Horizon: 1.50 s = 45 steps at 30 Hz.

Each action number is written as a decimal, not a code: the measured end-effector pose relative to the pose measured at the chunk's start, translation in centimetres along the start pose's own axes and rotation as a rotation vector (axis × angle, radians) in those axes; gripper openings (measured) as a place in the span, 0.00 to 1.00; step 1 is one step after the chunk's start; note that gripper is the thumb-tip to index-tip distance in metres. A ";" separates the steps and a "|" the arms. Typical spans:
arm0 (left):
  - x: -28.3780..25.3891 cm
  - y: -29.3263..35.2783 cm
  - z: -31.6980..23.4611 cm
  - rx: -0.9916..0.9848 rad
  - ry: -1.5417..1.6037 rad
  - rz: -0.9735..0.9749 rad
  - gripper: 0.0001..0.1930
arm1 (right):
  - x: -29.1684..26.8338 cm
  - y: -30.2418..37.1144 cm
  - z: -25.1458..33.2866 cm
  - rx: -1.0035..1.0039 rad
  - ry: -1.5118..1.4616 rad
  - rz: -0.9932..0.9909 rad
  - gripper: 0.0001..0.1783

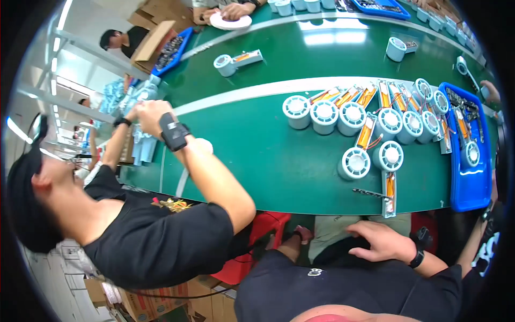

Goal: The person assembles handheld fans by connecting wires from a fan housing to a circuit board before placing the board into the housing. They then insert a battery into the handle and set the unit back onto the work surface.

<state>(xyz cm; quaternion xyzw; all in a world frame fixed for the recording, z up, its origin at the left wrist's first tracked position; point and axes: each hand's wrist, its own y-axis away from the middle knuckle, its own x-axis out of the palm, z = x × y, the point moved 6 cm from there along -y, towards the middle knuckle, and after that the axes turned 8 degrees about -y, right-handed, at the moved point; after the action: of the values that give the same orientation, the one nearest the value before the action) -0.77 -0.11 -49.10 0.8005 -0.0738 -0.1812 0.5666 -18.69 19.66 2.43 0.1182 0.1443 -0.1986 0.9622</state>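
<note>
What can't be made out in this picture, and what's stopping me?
All in the head view:
Your left hand: too small and shadowed to tell its fingers apart.
Anything between the nearby co-worker's hands: hidden by their fingers.
Metal parts in the right-side blue tray: too small and jumbled.
Far blue tray: cut off by the upper edge.

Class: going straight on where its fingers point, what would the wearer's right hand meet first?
The right hand would probably meet the khaki cloth trousers first, though depth is unclear.
</note>
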 end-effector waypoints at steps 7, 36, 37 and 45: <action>-8.3 22.0 -3.8 -0.061 1.313 -0.931 0.14 | -1.4 -2.5 4.8 -0.100 -0.313 0.162 0.18; -53.9 59.6 14.8 -1.122 -0.460 -1.634 0.34 | -7.6 3.0 2.3 -0.069 0.414 -0.804 0.38; -53.4 58.6 20.6 -0.948 -0.333 -1.493 0.32 | -7.6 2.5 2.4 -0.111 0.420 -0.787 0.39; -47.6 66.6 10.6 -0.477 0.023 -1.758 0.26 | -9.3 2.0 -0.6 -0.107 0.288 -0.794 0.39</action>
<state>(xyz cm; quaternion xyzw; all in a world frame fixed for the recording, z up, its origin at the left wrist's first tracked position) -42.89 -17.12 19.85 0.4315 0.6081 -0.5504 0.3756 -26.21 24.89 5.22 0.0297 0.3215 -0.5276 0.7857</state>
